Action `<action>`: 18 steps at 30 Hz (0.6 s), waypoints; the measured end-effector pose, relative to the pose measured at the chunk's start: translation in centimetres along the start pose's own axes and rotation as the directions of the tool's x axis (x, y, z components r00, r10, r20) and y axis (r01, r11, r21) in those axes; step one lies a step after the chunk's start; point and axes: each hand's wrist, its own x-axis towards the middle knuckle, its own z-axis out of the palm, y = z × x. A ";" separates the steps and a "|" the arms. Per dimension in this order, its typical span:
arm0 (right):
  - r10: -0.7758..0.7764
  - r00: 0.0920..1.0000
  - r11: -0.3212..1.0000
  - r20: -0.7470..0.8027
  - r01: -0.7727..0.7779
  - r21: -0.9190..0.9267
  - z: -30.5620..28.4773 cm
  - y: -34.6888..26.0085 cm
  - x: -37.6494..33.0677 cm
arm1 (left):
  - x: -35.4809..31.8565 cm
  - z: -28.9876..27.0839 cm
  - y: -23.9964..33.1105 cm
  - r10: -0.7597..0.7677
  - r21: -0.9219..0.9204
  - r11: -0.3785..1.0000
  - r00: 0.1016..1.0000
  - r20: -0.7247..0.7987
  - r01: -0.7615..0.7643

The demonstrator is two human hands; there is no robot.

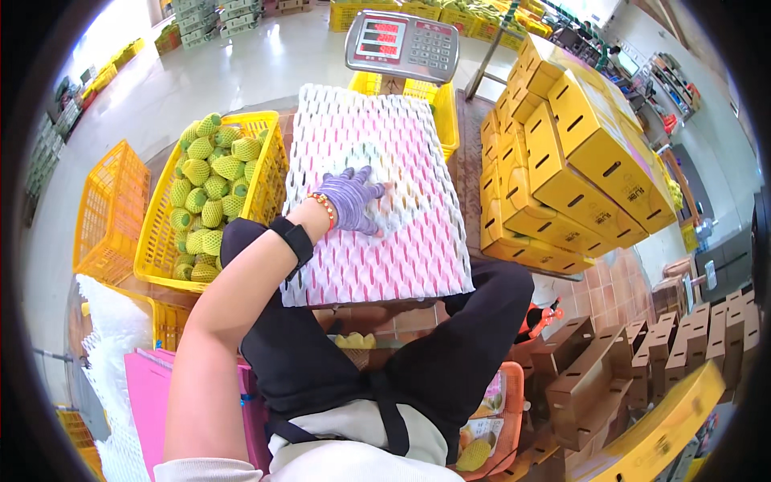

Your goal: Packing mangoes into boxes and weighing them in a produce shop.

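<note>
My left hand [352, 199], in a purple striped glove, lies with fingers spread on a white foam-net sheet [401, 269]. Pink shows through the slits of the sheet, and its middle dips slightly under the palm. What lies beneath it is mostly hidden. At the lower right a flat yellow carton [654, 438] is tilted on edge, close to my right side. My right hand is not in view, so whether it holds that carton cannot be seen. Left of the sheet stands a yellow crate [277, 173] of green fruit [211, 186] in yellow-green foam nets.
A scale display [401, 46] rises beyond the sheet. Stacked yellow cartons [574, 153] stand on the right. Brown open cartons [586, 386] fill the lower right floor. An orange basket [512, 410] sits by my right leg, pink sheets [148, 402] and white foam netting [116, 345] at my left.
</note>
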 end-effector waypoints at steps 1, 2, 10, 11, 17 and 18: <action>-0.036 0.999 0.993 -0.026 0.039 0.108 -1.5 -2.4 0.8 | 0.0 -0.1 0.0 0.009 0.004 1.000 1.000 0.001 -0.009; -0.068 0.996 0.971 -0.050 0.078 0.226 -3.4 -4.8 1.4 | 0.0 -0.2 0.0 0.009 0.012 1.000 1.000 -0.003 -0.009; -0.416 0.907 0.287 0.065 0.063 0.956 -9.8 -24.0 -0.3 | -4.2 -2.4 0.1 0.145 -0.304 0.907 0.893 -0.426 -0.293; -0.497 0.859 0.170 0.125 -0.045 0.984 -9.5 -26.5 -1.4 | -5.1 -2.5 0.5 0.213 -0.415 0.785 0.830 -0.515 -0.459; -0.923 0.153 0.084 0.353 -0.816 0.572 -5.5 -39.6 -10.7 | -9.9 -1.6 2.1 0.179 -0.713 -0.638 0.845 -0.504 -0.290; -0.936 0.031 0.150 0.351 -0.867 0.476 -4.7 -41.3 -12.2 | -10.6 -1.5 1.3 0.081 -0.728 -0.605 0.884 -0.460 -0.323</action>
